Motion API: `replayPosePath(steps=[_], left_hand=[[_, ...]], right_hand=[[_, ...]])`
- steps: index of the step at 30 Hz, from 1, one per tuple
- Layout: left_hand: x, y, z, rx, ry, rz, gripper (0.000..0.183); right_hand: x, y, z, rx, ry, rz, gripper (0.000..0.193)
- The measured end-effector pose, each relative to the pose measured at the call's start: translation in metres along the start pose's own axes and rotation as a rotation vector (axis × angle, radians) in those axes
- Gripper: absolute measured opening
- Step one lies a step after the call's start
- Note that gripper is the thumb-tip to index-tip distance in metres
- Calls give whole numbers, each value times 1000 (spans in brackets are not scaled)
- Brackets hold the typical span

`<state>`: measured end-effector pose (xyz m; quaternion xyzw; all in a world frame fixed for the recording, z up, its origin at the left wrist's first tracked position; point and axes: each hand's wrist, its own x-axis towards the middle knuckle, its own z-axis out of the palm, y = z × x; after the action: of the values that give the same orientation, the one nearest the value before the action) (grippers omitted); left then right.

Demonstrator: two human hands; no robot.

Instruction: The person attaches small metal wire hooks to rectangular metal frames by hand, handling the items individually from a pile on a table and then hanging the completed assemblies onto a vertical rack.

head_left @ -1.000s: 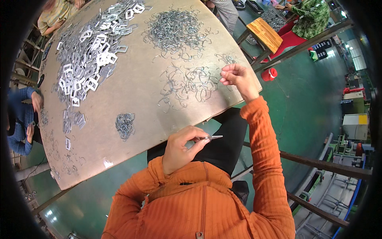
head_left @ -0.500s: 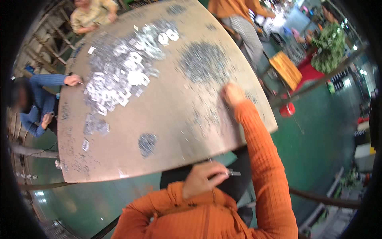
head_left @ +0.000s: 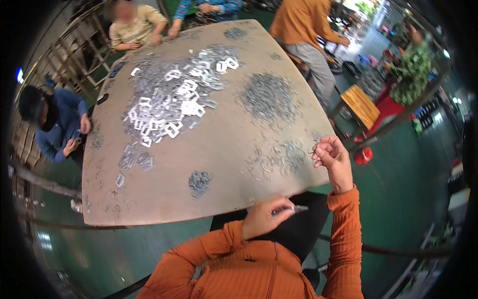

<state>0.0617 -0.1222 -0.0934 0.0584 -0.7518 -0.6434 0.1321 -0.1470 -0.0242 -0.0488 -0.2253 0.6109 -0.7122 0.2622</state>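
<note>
My left hand (head_left: 266, 218) is closed on a small flat silver metal piece (head_left: 300, 208), held near my lap just off the table's near edge; its full shape is hidden by the fingers. Over the table's right edge, my right hand (head_left: 332, 159) pinches a thin, dark bent metal piece (head_left: 313, 151) between thumb and fingertips. Small loose metal pieces (head_left: 279, 158) lie scattered on the tabletop to the left of that hand. Beyond them is a broad heap of similar small grey pieces (head_left: 269, 97). A smaller heap of bluish-grey bits (head_left: 200, 183) sits nearer my left hand.
A large pile of silver rectangular frames (head_left: 172, 130) covers the left middle of the brown table (head_left: 164, 199). Co-workers sit along its left and far sides. A person in orange stands beyond the right edge, near a wooden stool (head_left: 359, 105) and a red bucket (head_left: 363, 156).
My right hand has lifted off the tabletop and come right and nearer, now pinching a thin metal piece. My left hand stays near my lap with its metal piece. The view has shifted.
</note>
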Motion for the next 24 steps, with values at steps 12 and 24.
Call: replayPosePath(steps=[12, 24], left_hand=[[11, 9, 5, -68, 71, 88, 9], [11, 18, 7, 13, 28, 263, 12]], right_hand=[[-128, -30, 27, 207, 150, 143, 15], [-137, -21, 38, 237, 255, 135, 13]])
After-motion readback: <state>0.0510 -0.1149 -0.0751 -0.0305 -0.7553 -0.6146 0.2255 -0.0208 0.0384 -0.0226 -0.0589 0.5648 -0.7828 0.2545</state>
